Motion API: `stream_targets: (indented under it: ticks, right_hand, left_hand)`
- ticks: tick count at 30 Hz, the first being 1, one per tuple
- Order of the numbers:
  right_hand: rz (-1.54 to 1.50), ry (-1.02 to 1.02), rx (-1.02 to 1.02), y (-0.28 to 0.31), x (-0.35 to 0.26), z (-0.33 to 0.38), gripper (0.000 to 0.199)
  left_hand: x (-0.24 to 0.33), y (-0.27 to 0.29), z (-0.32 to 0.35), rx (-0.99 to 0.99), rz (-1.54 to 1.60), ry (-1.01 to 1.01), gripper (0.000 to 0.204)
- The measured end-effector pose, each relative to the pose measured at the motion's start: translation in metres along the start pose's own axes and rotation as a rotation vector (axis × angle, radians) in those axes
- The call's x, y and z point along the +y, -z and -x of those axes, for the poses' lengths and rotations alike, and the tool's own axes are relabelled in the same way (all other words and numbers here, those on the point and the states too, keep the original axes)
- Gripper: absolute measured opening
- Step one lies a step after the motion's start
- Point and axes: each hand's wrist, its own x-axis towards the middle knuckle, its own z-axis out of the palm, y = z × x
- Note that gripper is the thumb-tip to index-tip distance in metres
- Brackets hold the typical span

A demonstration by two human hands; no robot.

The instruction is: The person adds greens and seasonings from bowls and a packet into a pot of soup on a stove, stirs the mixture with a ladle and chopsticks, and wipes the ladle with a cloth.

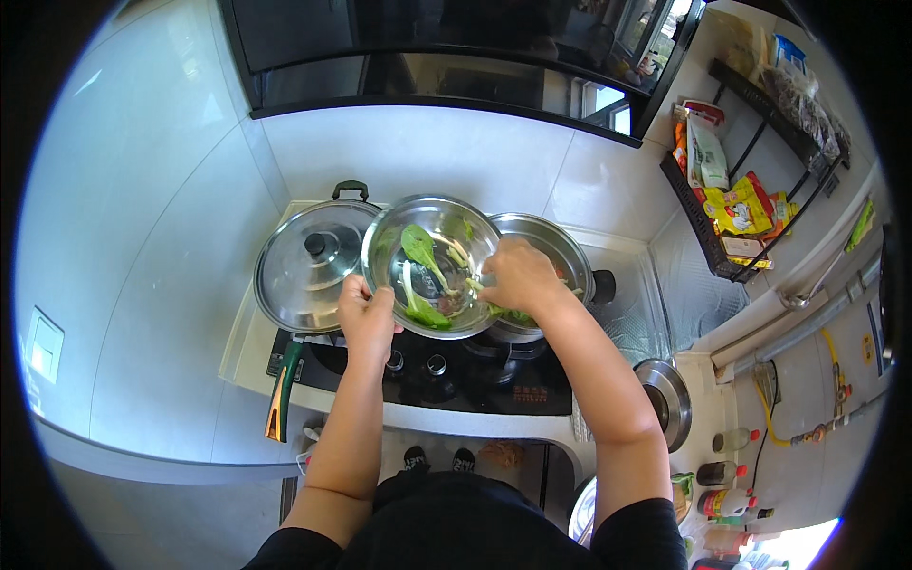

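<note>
My left hand grips the near-left rim of a shiny metal bowl, thumb on the rim. The bowl is tilted toward me, and in it lie several leafy greens with pale stems. At the bowl's right side, my right hand has its fingers closed on some of the greens; a few leaves show just below it. A metal pot stands on the stove behind and under this hand, so most of its inside is hidden. To the left of the bowl sits a frying pan covered by a glass lid.
The pan's green and gold handle juts past the front of the black stove. A dark range hood hangs above. Packets fill a black wall rack at right. Below it are a round metal lid or bowl and several bottles.
</note>
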Motion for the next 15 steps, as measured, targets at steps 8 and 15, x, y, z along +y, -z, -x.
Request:
stream_targets:
  ticks: [8, 15]
  right_hand:
    - [-0.021, -0.167, -0.259, 0.013, -0.001, 0.004, 0.025]
    - [0.045, -0.204, -0.239, 0.018, -0.012, 0.012, 0.021]
  left_hand:
    - [0.0, -0.004, 0.007, 0.015, -0.043, 0.045, 0.02]
    - [-0.005, -0.008, 0.008, 0.006, -0.05, 0.038, 0.02]
